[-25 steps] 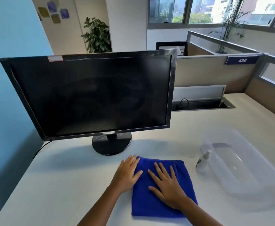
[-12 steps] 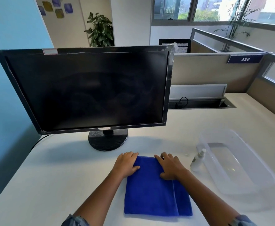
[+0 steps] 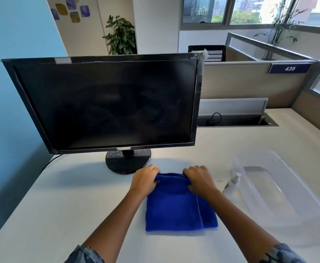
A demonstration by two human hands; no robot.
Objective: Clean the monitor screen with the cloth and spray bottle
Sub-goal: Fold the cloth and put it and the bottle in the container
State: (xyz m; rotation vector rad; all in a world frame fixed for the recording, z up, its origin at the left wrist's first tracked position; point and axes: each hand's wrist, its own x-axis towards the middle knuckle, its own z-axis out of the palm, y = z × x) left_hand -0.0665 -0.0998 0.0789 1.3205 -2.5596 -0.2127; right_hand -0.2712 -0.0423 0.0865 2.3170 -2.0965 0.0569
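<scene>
A folded blue cloth lies on the white desk in front of me. My left hand grips its far left corner and my right hand grips its far right corner, and the far edge bunches up between them. The black monitor stands behind the cloth on a round base, its dark screen off and tilted toward me. A small white spray bottle stands upright just right of my right hand, against a clear tub.
A clear plastic tub sits at the right of the desk. An open cable tray runs along the back by the beige partition. A black cable drops off the desk's left edge beside the blue wall.
Both hands slid from lying flat on the cloth to its far edge and closed on the two far corners, lifting that edge a little. The view has shifted slightly.
</scene>
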